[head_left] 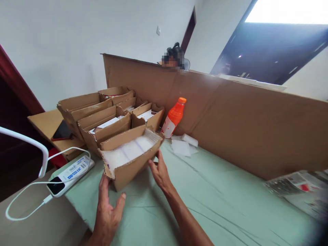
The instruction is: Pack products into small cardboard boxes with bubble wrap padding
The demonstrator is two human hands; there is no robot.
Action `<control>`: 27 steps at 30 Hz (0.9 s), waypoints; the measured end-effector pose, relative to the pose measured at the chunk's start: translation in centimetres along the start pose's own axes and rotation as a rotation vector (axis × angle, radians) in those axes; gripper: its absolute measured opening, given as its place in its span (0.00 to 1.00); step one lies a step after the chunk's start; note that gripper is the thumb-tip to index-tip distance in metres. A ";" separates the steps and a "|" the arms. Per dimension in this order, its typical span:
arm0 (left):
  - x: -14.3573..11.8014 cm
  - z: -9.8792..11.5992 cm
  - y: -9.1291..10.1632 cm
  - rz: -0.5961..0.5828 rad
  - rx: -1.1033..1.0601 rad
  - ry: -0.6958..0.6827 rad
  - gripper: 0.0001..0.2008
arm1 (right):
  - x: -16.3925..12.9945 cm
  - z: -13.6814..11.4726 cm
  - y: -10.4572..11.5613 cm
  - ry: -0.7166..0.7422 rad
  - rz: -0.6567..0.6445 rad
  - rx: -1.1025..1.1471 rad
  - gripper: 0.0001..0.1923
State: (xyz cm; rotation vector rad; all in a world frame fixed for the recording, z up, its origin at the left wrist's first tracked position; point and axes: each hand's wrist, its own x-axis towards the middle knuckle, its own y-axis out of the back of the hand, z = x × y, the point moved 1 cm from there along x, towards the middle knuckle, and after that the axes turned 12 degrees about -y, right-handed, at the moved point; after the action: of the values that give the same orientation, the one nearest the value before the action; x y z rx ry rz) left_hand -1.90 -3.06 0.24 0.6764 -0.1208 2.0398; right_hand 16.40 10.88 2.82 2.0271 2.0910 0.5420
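A narrow open cardboard box [135, 167] with white, cloudy plastic packets [128, 152] inside stands near me, between my two hands. My left hand [109, 208] is at its near left corner, fingers against the end and thumb spread off the front face. At the other end, my right hand [160, 172] grips the lower right corner, its fingertips partly hidden behind the cardboard. Just behind this box are several similar cardboard boxes [112, 128] with white packets or cards in them.
An orange bottle [174, 118] and some small white packets [184, 145] are beside a tall cardboard partition [217, 119]. A white power bank [70, 176] with a cable lies left on the green-covered table [205, 201]. Printed plastic [302, 191] lies right. Someone's head [174, 58] shows beyond the partition.
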 end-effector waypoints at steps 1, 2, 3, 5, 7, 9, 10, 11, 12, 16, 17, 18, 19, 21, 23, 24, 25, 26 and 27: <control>0.8 -0.4 0.2 0.024 0.015 -0.014 0.37 | 0.9 0.2 -1.7 0.025 -0.015 -0.029 0.39; 1.6 -0.7 0.2 0.040 0.032 -0.032 0.38 | 1.6 0.5 -3.2 0.041 -0.032 -0.076 0.41; 2.3 -1.0 0.2 0.049 0.051 -0.051 0.38 | 2.1 0.9 -4.5 0.051 -0.054 -0.143 0.42; 3.5 -1.4 -0.2 0.050 0.087 -0.086 0.38 | 2.8 1.6 -6.3 0.068 -0.104 -0.274 0.42; 4.4 -1.6 -0.9 0.047 0.106 -0.118 0.39 | 2.9 2.2 -7.2 0.098 -0.153 -0.364 0.40; 5.0 -1.8 -1.7 0.059 0.116 -0.145 0.40 | 2.7 2.2 -7.4 0.123 -0.178 -0.442 0.39; 5.1 -1.8 -2.1 0.068 0.119 -0.156 0.41 | 2.6 2.0 -7.4 0.127 -0.182 -0.494 0.39; 5.3 -1.9 -2.4 0.077 0.120 -0.163 0.42 | 2.4 1.8 -7.3 0.127 -0.183 -0.557 0.39; 5.4 -2.0 -2.6 0.087 0.123 -0.168 0.42 | 2.2 1.4 -7.3 0.123 -0.181 -0.616 0.39; 4.6 -2.1 -2.1 0.081 0.161 -0.159 0.39 | 1.0 0.0 -7.0 0.124 -0.180 -0.715 0.35; 4.0 -2.2 -1.7 0.073 0.170 -0.141 0.37 | 0.5 -0.2 -6.9 0.132 -0.186 -0.721 0.33; 3.4 -2.2 -1.4 0.061 0.177 -0.122 0.34 | -0.2 -0.3 -6.8 0.140 -0.195 -0.735 0.30; 2.6 -2.2 -1.1 0.043 0.178 -0.111 0.31 | -1.0 -0.4 -6.7 0.148 -0.210 -0.753 0.29; 1.6 -2.2 -0.8 -0.036 0.163 -0.125 0.24 | -3.0 -0.4 -6.2 0.165 -0.255 -0.786 0.28; 1.5 -2.3 -1.1 -0.168 0.136 -0.157 0.18 | -5.3 -0.4 -5.5 0.187 -0.326 -0.795 0.28; 1.9 -2.4 -1.6 -0.237 0.124 -0.165 0.16 | -6.6 -0.4 -5.0 0.202 -0.372 -0.788 0.28; 2.7 -2.5 -2.2 -0.301 0.114 -0.164 0.16 | -7.7 -0.5 -4.5 0.218 -0.423 -0.776 0.29; 3.6 -2.7 -3.1 -0.353 0.105 -0.160 0.16 | -8.8 -0.5 -3.9 0.230 -0.471 -0.759 0.29; 4.7 -2.9 -4.1 -0.392 0.095 -0.162 0.16 | -9.7 -0.5 -3.3 0.240 -0.512 -0.739 0.29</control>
State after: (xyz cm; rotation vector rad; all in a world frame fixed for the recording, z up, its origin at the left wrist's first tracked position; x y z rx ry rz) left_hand -1.61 3.72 -0.56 0.8522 0.0156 1.6222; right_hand 13.70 1.16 0.90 1.0225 1.9824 1.2562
